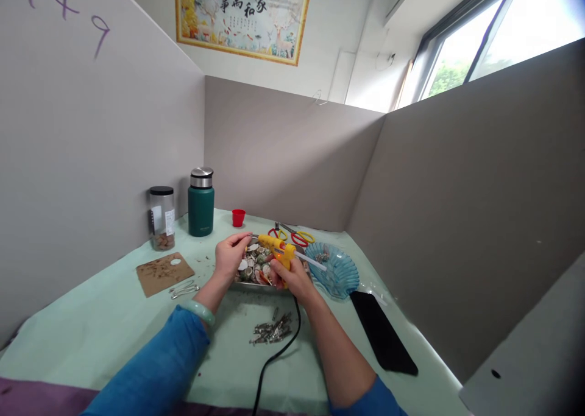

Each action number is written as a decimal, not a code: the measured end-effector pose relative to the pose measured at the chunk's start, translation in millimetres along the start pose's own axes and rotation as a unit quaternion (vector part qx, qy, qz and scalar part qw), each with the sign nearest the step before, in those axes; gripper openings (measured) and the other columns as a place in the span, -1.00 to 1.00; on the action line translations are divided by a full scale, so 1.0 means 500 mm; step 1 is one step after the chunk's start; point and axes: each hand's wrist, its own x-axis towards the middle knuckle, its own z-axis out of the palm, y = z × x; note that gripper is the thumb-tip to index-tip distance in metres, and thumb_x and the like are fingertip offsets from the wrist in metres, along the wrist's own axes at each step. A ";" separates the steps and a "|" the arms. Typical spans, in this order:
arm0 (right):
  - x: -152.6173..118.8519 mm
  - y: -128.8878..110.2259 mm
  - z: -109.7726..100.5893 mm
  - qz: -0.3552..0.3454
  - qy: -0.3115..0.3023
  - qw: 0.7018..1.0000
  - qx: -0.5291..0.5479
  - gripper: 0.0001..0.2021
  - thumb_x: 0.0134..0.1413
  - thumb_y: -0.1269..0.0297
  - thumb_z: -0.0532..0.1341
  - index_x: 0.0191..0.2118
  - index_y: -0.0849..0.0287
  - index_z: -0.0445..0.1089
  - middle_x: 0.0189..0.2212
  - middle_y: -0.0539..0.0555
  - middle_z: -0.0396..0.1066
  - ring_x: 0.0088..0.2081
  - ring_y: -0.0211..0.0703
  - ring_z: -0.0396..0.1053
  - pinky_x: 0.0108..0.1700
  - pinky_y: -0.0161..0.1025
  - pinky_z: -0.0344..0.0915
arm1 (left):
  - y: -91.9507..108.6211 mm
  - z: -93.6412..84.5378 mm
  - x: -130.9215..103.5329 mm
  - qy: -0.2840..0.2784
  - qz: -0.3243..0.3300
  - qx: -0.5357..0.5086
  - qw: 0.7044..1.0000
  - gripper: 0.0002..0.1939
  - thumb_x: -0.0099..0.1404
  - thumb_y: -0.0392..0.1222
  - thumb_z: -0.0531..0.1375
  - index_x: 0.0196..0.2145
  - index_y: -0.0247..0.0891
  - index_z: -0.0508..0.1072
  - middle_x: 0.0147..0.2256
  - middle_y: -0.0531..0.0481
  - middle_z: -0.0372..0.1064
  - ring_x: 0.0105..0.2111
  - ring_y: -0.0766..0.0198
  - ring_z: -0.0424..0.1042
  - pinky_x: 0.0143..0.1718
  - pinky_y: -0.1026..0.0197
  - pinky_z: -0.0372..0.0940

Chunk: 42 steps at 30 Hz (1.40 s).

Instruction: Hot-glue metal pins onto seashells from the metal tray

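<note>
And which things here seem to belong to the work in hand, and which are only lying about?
Likely for the job:
- glue gun in right hand
- shells
- tray
- metal clips

Probably just lying about:
- green flask
- lidded jar
- red cup
- black slab

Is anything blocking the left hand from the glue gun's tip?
Nothing I can see: the left hand is close to the tip of the glue gun in the right hand. The shells lie below.

Left fingers point(241, 240) pinch; right fingers point(276, 270) (forearm point(336, 340) bare) curl.
</note>
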 end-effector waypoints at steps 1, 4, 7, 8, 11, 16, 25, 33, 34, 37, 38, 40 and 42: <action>0.000 -0.001 0.000 -0.001 -0.001 1.000 -0.001 -0.60 0.05 -0.06 0.19 -0.26 0.24 0.35 -0.71 -0.10 0.24 -0.69 -0.37 0.13 -0.61 -0.38 0.06 | -0.001 0.000 0.001 0.000 0.001 0.001 1.000 -0.63 0.01 -0.04 0.28 -0.26 -0.32 0.59 -0.69 0.12 0.24 -0.65 0.41 0.14 -0.60 0.35 0.10; -0.002 -0.007 0.002 0.002 -0.008 1.000 -0.001 -0.59 0.04 -0.07 0.20 -0.24 0.24 0.34 -0.70 -0.11 0.25 -0.69 -0.38 0.13 -0.61 -0.39 0.05 | -0.004 0.000 0.002 -0.002 0.005 0.003 1.000 -0.63 0.02 -0.04 0.28 -0.26 -0.32 0.59 -0.69 0.12 0.26 -0.65 0.41 0.14 -0.59 0.34 0.11; -0.004 -0.010 0.004 0.005 -0.007 1.000 0.001 -0.58 0.02 -0.08 0.20 -0.25 0.25 0.34 -0.70 -0.11 0.25 -0.69 -0.38 0.13 -0.62 -0.39 0.05 | -0.004 0.001 0.002 0.000 0.005 0.000 1.000 -0.63 0.01 -0.03 0.28 -0.26 -0.32 0.59 -0.68 0.11 0.27 -0.65 0.40 0.14 -0.60 0.34 0.10; -0.004 -0.011 0.005 0.005 -0.007 1.000 0.002 -0.58 0.02 -0.09 0.20 -0.25 0.24 0.34 -0.70 -0.11 0.24 -0.69 -0.38 0.12 -0.62 -0.39 0.04 | -0.004 0.001 0.002 -0.001 0.004 -0.002 1.000 -0.63 0.01 -0.03 0.28 -0.26 -0.32 0.59 -0.68 0.11 0.27 -0.65 0.40 0.14 -0.60 0.34 0.10; -0.003 -0.009 0.004 0.003 -0.010 1.000 0.001 -0.59 0.04 -0.07 0.20 -0.24 0.24 0.34 -0.69 -0.11 0.24 -0.68 -0.39 0.12 -0.63 -0.40 0.05 | -0.002 0.001 0.001 -0.006 0.003 -0.003 1.000 -0.62 0.01 -0.04 0.28 -0.26 -0.33 0.59 -0.68 0.11 0.26 -0.65 0.40 0.13 -0.59 0.34 0.10; -0.002 -0.006 0.002 0.001 -0.009 1.000 -0.005 -0.58 0.04 -0.08 0.19 -0.25 0.25 0.34 -0.69 -0.10 0.25 -0.69 -0.38 0.13 -0.62 -0.39 0.05 | -0.006 0.000 0.003 -0.002 0.001 0.002 1.000 -0.62 0.02 -0.04 0.28 -0.24 -0.32 0.59 -0.69 0.12 0.24 -0.64 0.40 0.13 -0.59 0.34 0.10; -0.003 -0.010 0.003 0.001 -0.011 1.000 -0.009 -0.57 0.04 -0.09 0.20 -0.24 0.25 0.34 -0.69 -0.11 0.24 -0.69 -0.39 0.13 -0.61 -0.39 0.05 | -0.011 0.000 0.005 -0.008 -0.002 -0.004 1.000 -0.61 0.03 -0.02 0.27 -0.23 -0.32 0.58 -0.70 0.13 0.22 -0.64 0.40 0.13 -0.58 0.34 0.09; -0.004 -0.012 0.004 -0.001 -0.002 1.000 -0.009 -0.56 0.02 -0.09 0.20 -0.24 0.26 0.34 -0.70 -0.11 0.24 -0.69 -0.38 0.12 -0.62 -0.39 0.05 | -0.003 -0.001 0.003 -0.010 -0.005 -0.006 1.000 -0.61 0.01 -0.03 0.28 -0.25 -0.34 0.59 -0.70 0.12 0.23 -0.65 0.40 0.12 -0.60 0.34 0.08; -0.004 -0.012 0.004 -0.001 -0.001 1.000 -0.009 -0.56 0.02 -0.09 0.21 -0.24 0.27 0.34 -0.70 -0.11 0.24 -0.69 -0.38 0.12 -0.62 -0.38 0.05 | -0.003 -0.001 0.003 -0.010 -0.005 -0.007 1.000 -0.61 0.01 -0.03 0.28 -0.25 -0.34 0.59 -0.70 0.12 0.23 -0.65 0.41 0.12 -0.60 0.34 0.07; -0.004 -0.011 0.002 -0.002 0.000 1.000 -0.005 -0.57 0.03 -0.08 0.20 -0.25 0.26 0.35 -0.71 -0.11 0.23 -0.69 -0.38 0.12 -0.61 -0.38 0.05 | -0.004 0.000 0.003 -0.007 0.000 -0.010 1.000 -0.61 0.01 -0.03 0.28 -0.25 -0.34 0.59 -0.70 0.12 0.23 -0.65 0.41 0.13 -0.61 0.35 0.08; -0.004 -0.010 0.002 -0.001 -0.002 1.000 -0.003 -0.57 0.03 -0.09 0.20 -0.25 0.25 0.36 -0.71 -0.11 0.23 -0.69 -0.38 0.12 -0.61 -0.38 0.05 | -0.005 0.000 0.004 -0.006 0.002 -0.011 1.000 -0.61 0.01 -0.03 0.28 -0.25 -0.34 0.59 -0.70 0.12 0.23 -0.66 0.41 0.13 -0.61 0.35 0.08; -0.004 -0.010 0.001 0.001 -0.005 1.000 0.000 -0.56 0.02 -0.10 0.20 -0.24 0.25 0.36 -0.70 -0.11 0.24 -0.69 -0.37 0.12 -0.62 -0.38 0.05 | -0.005 0.001 0.004 -0.005 0.005 -0.012 1.000 -0.61 0.01 -0.03 0.28 -0.25 -0.34 0.59 -0.70 0.12 0.24 -0.66 0.41 0.13 -0.60 0.34 0.08; -0.004 -0.010 0.002 0.002 -0.007 1.000 0.003 -0.55 0.01 -0.10 0.21 -0.22 0.25 0.35 -0.70 -0.12 0.24 -0.69 -0.37 0.12 -0.62 -0.38 0.04 | -0.005 0.001 0.004 -0.007 0.004 -0.014 1.000 -0.62 0.01 -0.03 0.29 -0.26 -0.33 0.59 -0.70 0.12 0.25 -0.66 0.41 0.13 -0.60 0.34 0.08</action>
